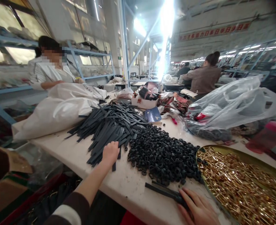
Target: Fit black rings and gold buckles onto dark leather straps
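My left hand (111,152) is at the near edge of a heap of flat black strips (115,122), its fingers curled closed. Strip ends show beside and below it, but whatever its fingers hold is hidden. Close to the table's front edge, my right hand (196,206) grips a few long black strips (161,190) that point to the left. Beyond that hand spreads a mound of small black loops (161,153). To its right, a round tray (232,150) carries many small gold-coloured metal pieces (246,184).
A white sack (58,109) lies at the table's left, with a person (51,65) behind it. Clear plastic bags (232,106) and a pink-lidded container (269,137) stand right. A blue booklet (152,114) lies behind the loops. A cardboard box (6,175) is lower left.
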Demonstrator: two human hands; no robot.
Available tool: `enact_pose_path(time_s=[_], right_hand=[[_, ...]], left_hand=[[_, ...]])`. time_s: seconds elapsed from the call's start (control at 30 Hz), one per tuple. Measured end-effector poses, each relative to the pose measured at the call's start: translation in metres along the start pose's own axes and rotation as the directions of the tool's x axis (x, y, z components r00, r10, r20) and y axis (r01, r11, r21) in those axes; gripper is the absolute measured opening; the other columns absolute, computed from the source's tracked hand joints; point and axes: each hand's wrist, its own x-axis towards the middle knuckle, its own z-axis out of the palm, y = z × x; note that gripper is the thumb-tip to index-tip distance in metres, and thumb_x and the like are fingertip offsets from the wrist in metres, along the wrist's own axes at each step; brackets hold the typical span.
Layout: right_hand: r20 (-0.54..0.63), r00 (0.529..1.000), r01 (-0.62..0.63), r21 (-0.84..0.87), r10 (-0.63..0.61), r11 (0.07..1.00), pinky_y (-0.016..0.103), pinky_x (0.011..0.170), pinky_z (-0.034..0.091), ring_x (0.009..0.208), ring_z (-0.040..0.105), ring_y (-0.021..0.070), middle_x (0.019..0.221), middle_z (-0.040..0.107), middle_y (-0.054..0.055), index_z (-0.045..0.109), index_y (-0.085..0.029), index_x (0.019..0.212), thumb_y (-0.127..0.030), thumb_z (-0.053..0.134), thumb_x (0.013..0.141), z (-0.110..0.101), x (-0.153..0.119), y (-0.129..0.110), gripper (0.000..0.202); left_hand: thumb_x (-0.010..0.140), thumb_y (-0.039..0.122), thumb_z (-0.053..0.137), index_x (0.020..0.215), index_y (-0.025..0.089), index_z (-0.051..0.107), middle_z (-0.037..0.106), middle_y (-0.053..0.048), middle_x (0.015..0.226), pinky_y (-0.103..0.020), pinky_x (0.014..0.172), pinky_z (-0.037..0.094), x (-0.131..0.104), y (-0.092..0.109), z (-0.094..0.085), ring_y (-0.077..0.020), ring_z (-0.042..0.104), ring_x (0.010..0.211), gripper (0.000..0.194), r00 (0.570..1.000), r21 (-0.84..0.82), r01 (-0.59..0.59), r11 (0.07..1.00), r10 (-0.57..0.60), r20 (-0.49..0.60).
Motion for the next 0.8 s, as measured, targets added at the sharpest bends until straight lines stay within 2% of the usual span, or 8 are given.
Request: enact_pose_path(time_s=[0.13,0.27,0.33,0.37,0.43,0.53,0.67,0.8], right_hand=[[0.047,0.995,-0.091,0.051,0.089,0.995,0.032,0.074,0.046,0.086,0.06,0.0224,0.098,0.065,0.009,0.054,-0.017,0.11,-0.049,0.056,0.072,-0.009,0.0,-0.005,0.05],[0.132,0.925,-0.373,0.141,0.355,0.917,0.036,0.082,0.045,0.098,0.055,0.0231,0.108,0.059,0.01,0.05,-0.019,0.111,-0.037,0.049,0.08,-0.021,0.0,-0.005,0.036],[0.154,0.856,-0.515,0.158,0.494,0.843,0.037,0.083,0.044,0.098,0.054,0.0223,0.105,0.058,0.01,0.051,-0.018,0.107,-0.031,0.043,0.084,-0.023,0.004,0.004,0.027],[0.171,0.824,-0.564,0.155,0.541,0.811,0.037,0.082,0.044,0.095,0.055,0.0218,0.103,0.058,0.01,0.052,-0.018,0.104,-0.03,0.042,0.085,-0.023,0.008,0.009,0.025],[0.236,0.793,-0.6,0.148,0.561,0.786,0.035,0.078,0.044,0.087,0.056,0.0201,0.095,0.059,0.009,0.055,-0.018,0.099,-0.027,0.041,0.085,-0.022,0.018,0.02,0.022],[0.38,0.822,-0.509,0.154,0.425,0.847,0.03,0.07,0.042,0.077,0.056,0.0178,0.085,0.059,0.006,0.059,-0.019,0.093,-0.024,0.044,0.084,-0.014,0.036,0.028,0.018],[0.484,0.824,-0.399,0.129,0.293,0.908,0.026,0.064,0.038,0.073,0.055,0.0168,0.077,0.058,0.004,0.06,-0.02,0.084,-0.019,0.047,0.081,-0.004,0.048,0.03,0.013],[0.492,0.795,-0.506,0.215,0.356,0.835,0.027,0.064,0.038,0.069,0.052,0.0157,0.077,0.054,0.004,0.057,-0.019,0.069,-0.02,0.047,0.08,-0.009,0.046,0.034,0.015]], left_hand=[[0.08,0.021,0.04,0.081,0.01,0.058,0.058,-0.014,0.084,-0.037,0.072,0.042,0.017,-0.018,0.001,-0.0274,0.056,0.084,0.022,1.0,0.045,-0.001,0.999,0.002,-0.015],[0.081,0.027,0.032,0.094,0.009,0.053,0.058,-0.015,0.092,-0.037,0.074,0.042,0.006,0.002,-0.009,-0.0274,0.056,0.086,0.031,0.999,-0.091,-0.016,0.996,0.012,-0.042],[0.078,0.031,0.035,0.098,0.013,0.05,0.06,-0.008,0.082,-0.031,0.069,0.044,-0.01,0.023,-0.014,-0.0214,0.058,0.075,0.031,0.998,-0.406,0.008,0.914,0.019,0.062],[0.076,0.033,0.037,0.1,0.013,0.048,0.059,-0.004,0.075,-0.029,0.063,0.044,-0.021,0.037,-0.016,-0.0184,0.057,0.066,0.032,0.982,-0.615,0.077,0.785,0.049,0.184],[0.071,0.034,0.041,0.103,0.013,0.044,0.057,0.0,0.069,-0.025,0.052,0.043,-0.045,0.069,-0.018,-0.0134,0.053,0.052,0.038,0.892,-0.835,0.307,0.456,0.168,0.42],[0.067,0.03,0.045,0.102,0.014,0.044,0.056,0.002,0.066,-0.018,0.041,0.034,-0.08,0.114,-0.013,-0.0073,0.046,0.043,0.038,0.714,-0.767,0.623,0.156,0.288,0.638],[0.063,0.018,0.045,0.102,0.013,0.046,0.058,0.001,0.07,-0.015,0.04,0.033,-0.106,0.147,-0.003,-0.0052,0.048,0.044,0.039,0.584,-0.63,0.776,0.019,0.354,0.73],[0.064,0.015,0.045,0.1,0.013,0.05,0.058,0.0,0.072,-0.015,0.041,0.038,-0.118,0.156,-0.005,-0.0067,0.053,0.049,0.036,0.541,-0.584,0.812,-0.008,0.387,0.747]])
